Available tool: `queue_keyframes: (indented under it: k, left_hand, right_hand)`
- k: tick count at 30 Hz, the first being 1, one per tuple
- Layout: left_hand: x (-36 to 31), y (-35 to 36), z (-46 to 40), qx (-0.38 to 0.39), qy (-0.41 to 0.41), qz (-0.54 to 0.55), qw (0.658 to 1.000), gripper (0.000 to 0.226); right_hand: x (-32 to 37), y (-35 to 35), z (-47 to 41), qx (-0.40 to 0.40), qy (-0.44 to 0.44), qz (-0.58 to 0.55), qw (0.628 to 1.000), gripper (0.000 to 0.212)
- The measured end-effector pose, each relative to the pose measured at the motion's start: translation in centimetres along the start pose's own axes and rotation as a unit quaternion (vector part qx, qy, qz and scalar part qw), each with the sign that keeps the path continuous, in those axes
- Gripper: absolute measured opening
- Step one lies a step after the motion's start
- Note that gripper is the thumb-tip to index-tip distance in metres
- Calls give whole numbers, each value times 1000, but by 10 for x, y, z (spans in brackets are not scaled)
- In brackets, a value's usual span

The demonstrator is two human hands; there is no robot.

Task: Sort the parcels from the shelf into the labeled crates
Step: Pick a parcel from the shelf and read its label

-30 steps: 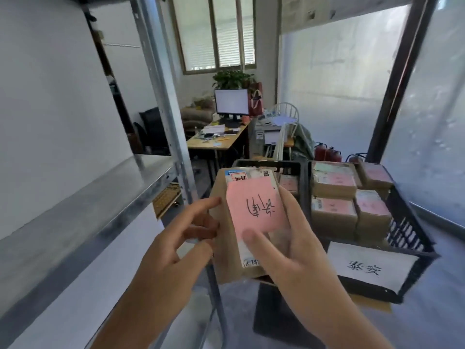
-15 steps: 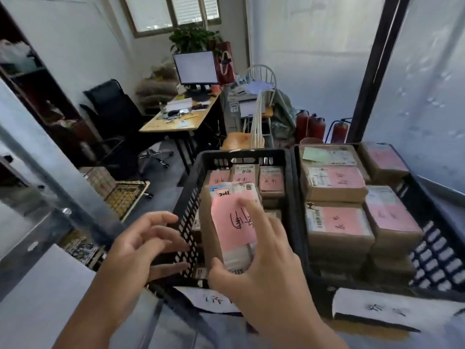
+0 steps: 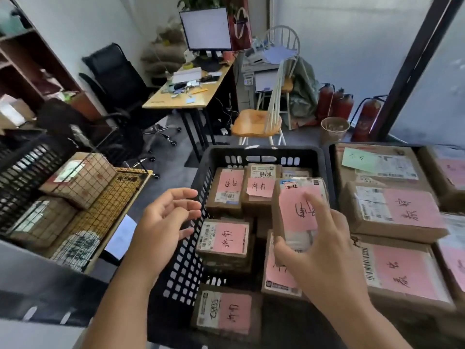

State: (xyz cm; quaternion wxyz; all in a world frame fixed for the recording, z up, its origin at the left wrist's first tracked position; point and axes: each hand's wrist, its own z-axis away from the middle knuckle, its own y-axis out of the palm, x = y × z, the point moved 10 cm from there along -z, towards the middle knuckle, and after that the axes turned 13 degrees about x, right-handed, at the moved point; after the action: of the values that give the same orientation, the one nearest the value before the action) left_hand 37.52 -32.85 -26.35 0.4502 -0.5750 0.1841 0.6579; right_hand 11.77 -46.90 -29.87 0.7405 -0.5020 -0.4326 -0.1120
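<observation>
My right hand [image 3: 324, 258] grips a brown cardboard parcel [image 3: 289, 197] with a pink handwritten note, holding it over the right side of a black slotted crate [image 3: 261, 153]. The forefinger lies across the pink note and the thumb is at the parcel's near edge. Several similar parcels [image 3: 227, 239] with pink notes lie inside that crate. My left hand [image 3: 166, 220] hovers at the crate's left wall with fingers spread, holding nothing.
A second crate of larger parcels [image 3: 392, 210] stands to the right. At the left a black basket [image 3: 22, 170] and a wire cart [image 3: 83, 187] hold more boxes. Beyond are a wooden chair [image 3: 259, 122], a desk [image 3: 191, 96] and fire extinguishers [image 3: 334, 104].
The view swung from the shelf down over the crates. My left hand let go of the parcel, and my right hand carried it over the middle crate.
</observation>
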Motion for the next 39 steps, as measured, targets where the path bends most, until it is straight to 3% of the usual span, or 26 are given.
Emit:
queue_keyframes:
  k: [8, 15, 22, 27, 30, 33, 39]
  left_hand:
    - [2, 15, -58, 87, 23, -27, 996, 36]
    - [-8, 37, -65, 159, 55, -56, 984, 33]
    - [-29, 26, -49, 162, 89, -68, 980, 32]
    - [-49, 24, -23, 154, 143, -156, 965, 26]
    - [-68, 23, 3, 130, 177, -255, 942, 51]
    - [-87, 13, 37, 84, 191, -287, 935, 64]
    - [-108, -9, 124, -55, 181, -288, 939, 61]
  right_hand:
    - [-23, 43, -1, -22, 104, 197, 975, 88]
    - [-19, 41, -9, -36, 140, 198, 970, 93]
    - [-9, 35, -5, -15, 143, 212, 967, 110]
    - [35, 7, -3, -40, 41, 200, 978, 89]
    - [76, -14, -5, -42, -60, 182, 981, 75]
    - [119, -30, -2, -30, -167, 183, 968, 74]
    - [181, -53, 33, 25, -339, 124, 932, 67]
